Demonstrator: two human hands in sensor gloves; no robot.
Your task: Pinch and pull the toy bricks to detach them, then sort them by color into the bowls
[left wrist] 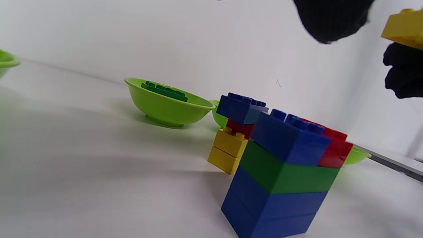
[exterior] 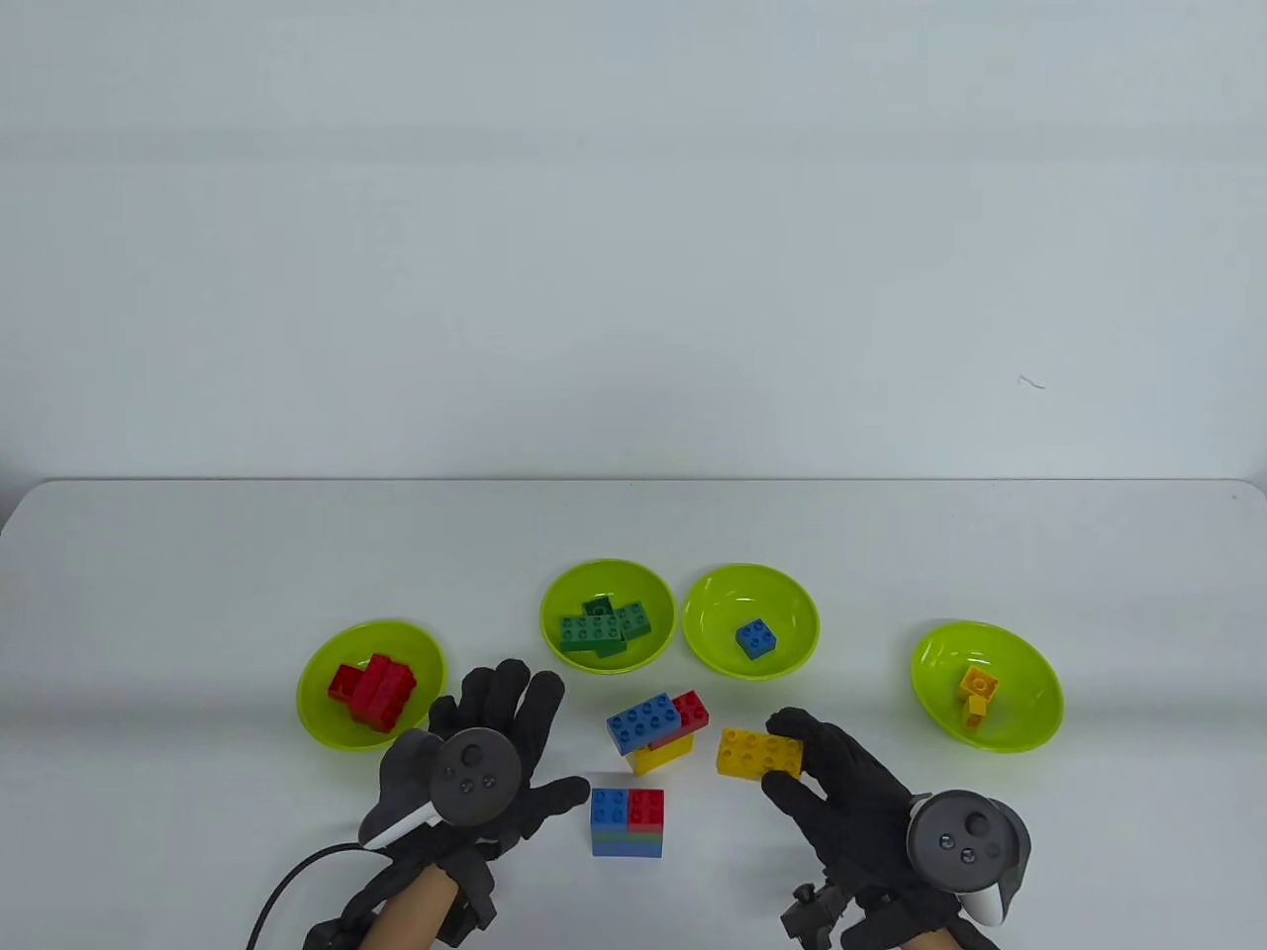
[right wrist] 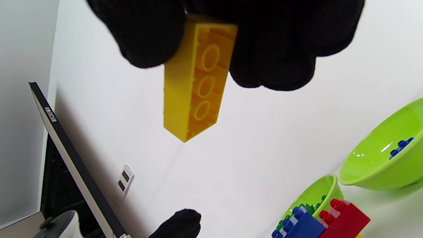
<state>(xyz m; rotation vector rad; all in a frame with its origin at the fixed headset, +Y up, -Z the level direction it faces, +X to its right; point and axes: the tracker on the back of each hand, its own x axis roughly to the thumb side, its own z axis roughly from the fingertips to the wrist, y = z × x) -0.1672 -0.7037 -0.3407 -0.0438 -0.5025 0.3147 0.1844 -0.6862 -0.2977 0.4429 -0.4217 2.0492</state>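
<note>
On the white table (exterior: pixel 198 554), right hand (exterior: pixel 841 792) pinches a yellow brick (exterior: pixel 759 753) right of the brick stack (exterior: pixel 628 823); left hand (exterior: pixel 485 752) spread, empty.

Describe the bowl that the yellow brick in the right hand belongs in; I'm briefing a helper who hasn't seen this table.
Four lime-green bowls curve across the white table beyond the hands. Go to the one farthest right, the yellow-brick bowl, standing apart from the two middle bowls. It alone holds small yellow pieces; the others hold red, green and blue bricks.
</note>
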